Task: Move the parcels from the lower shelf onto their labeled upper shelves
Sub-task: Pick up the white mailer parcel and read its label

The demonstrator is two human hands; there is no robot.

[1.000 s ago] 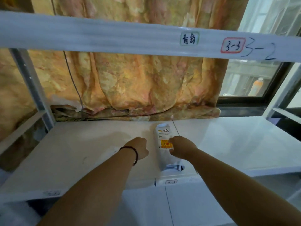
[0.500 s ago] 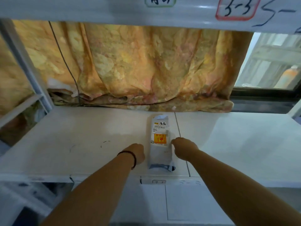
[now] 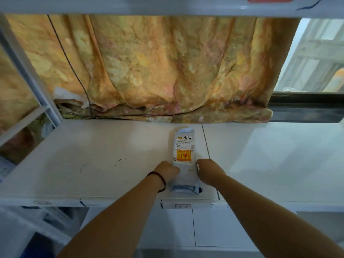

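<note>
Here your left hand (image 3: 168, 172) and right hand (image 3: 209, 171) press against the two long sides of the white parcel (image 3: 183, 161), fingers curled in on it. The parcel lies flat on the white shelf (image 3: 93, 155), near its front edge, just left of the shelf's seam, its orange sticker facing up.

Single head-worn wide-angle view, facing forward and down, close over white shelf (image 3: 96, 164), curtain (image 3: 167, 71) behind
</note>
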